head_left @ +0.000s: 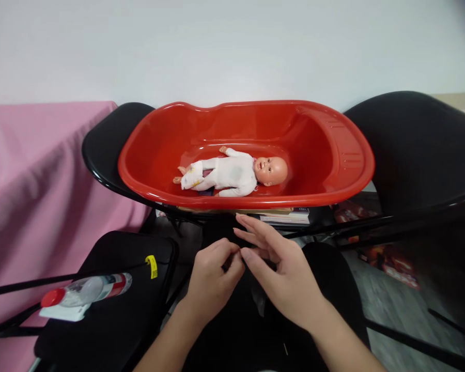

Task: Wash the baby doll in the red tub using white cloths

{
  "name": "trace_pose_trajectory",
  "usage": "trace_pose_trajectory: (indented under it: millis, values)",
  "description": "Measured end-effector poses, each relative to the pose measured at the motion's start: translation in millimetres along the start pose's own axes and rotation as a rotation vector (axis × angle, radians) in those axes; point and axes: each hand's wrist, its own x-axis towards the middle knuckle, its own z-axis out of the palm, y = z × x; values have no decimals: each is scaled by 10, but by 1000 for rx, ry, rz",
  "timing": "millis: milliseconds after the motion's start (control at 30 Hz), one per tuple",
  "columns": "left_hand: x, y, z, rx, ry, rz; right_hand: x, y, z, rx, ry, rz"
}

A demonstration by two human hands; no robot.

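Note:
My left hand (217, 276) is closed, its thumb and fingertips pressed together; what they hold, if anything, is too small or hidden to make out. Just beside it, my right hand (281, 271) has its fingers stretched out and apart, with fingertips close to the left hand's pinch. Beyond both hands stands a red baby bathtub (318, 199). In the tub a baby doll (236, 173) in a white outfit lies on its back, head to the right. A white cloth with yellow marks (192, 175) lies over its lower legs. Neither hand touches the tub or doll.
Black chairs (411, 155) stand around and under the tub. At lower left, a water bottle with a red cap (89, 290) lies on a black seat (112, 336), near a yellow tag (152, 266). Books (287, 217) sit below the tub. Pink cloth (42, 181) drapes at left.

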Motion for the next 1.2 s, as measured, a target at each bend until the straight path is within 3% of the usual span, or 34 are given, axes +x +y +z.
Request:
trace_pose_trajectory:
  millis: [200, 467, 600, 867, 1000, 1200]
  values:
    - [-16, 3, 35, -149, 102, -108, -208, 126, 108, -132, -130, -237]
    - [-109, 18, 77, -652, 45, -117, -386, 38, 143, 361, 30, -126]
    - [-144, -6, 117, -821, 21, -171, -358, -50, 119, 469, 67, -86]
    - [-201, 22, 113, -877, 48, -205, -374, -102, 135, 452, 54, -57]
    - [-217, 53, 121, -874, 101, -291, -345, -119, 140, 467, 56, -51]
    - [-219, 94, 109, -910, 49, -322, -248, -143, 34, 457, 128, -50]
